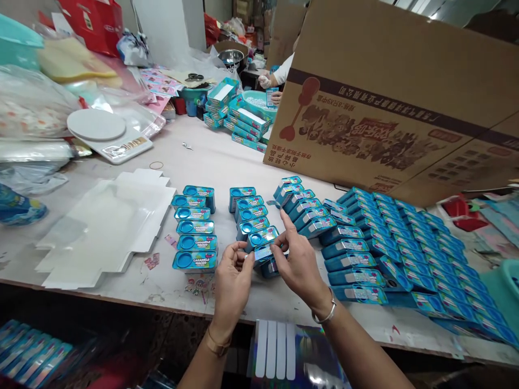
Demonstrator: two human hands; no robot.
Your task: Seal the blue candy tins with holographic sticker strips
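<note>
My left hand [234, 275] is closed, its thumb and fingertips pinching one end of a short, shiny pale sticker strip [263, 252]. At the strip's other end, the thumb of my right hand [299, 262] presses against curled fingers, while its index finger points away. Right behind the strip stands a small blue box [263, 236] marked "Caramelo Macizo", front one of a short row. Below the strip a dark blue box [270, 267] is partly hidden by my fingers. A holographic sticker sheet [302, 356] with several white strips lies at the table's near edge, below my hands.
Another row of blue boxes [194, 260] stands left, and many more boxes [405, 248] crowd the right. A flattened white carton [109, 227] lies far left, near a scale [121, 148]. A large cardboard box [389, 102] blocks the back right; a co-worker's gloved hand [265, 81] shows beyond.
</note>
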